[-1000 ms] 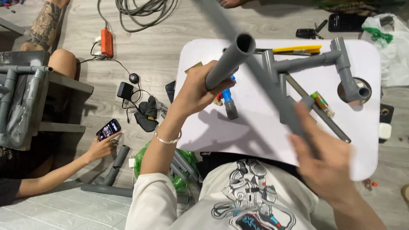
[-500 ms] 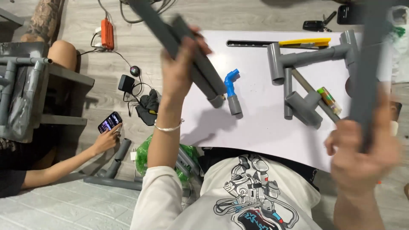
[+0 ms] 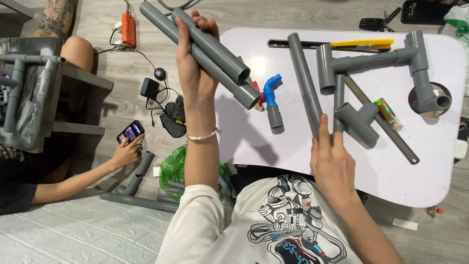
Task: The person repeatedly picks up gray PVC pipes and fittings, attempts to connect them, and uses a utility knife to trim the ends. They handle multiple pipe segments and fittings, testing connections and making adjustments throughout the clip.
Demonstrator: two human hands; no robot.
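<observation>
Your right hand [image 3: 333, 161] rests at the near edge of the white table [image 3: 430, 161], fingers loosely extended; the index fingertip touches the near end of a single grey pipe [image 3: 305, 83] that lies flat on the table. This hand grips nothing.

Your left hand [image 3: 195, 73] is raised above the table's left edge. Its fingers are closed around two grey pipes [image 3: 215, 54] held side by side, with their open ends pointing toward the table centre. A thin bracelet [image 3: 202, 136] sits on this wrist.

On the table, just right of the held pipe ends, a blue elbow fitting [image 3: 270, 90] is joined to a short grey stub [image 3: 275, 117]. Right of the single pipe lies a grey tee fitting [image 3: 359, 122] beside a thin metal rod [image 3: 386, 127]. Farther across the table, an assembled grey pipe frame [image 3: 376, 61] reaches toward the right edge. At the far edge lies a yellow utility knife [image 3: 361, 45].

Left of the table, on the floor, another person's hand [image 3: 126, 151] holds a phone [image 3: 130, 132]. Loose grey pipe pieces [image 3: 139, 195] lie on the floor near it. An orange power strip [image 3: 128, 23] lies beyond the table's far left corner.
</observation>
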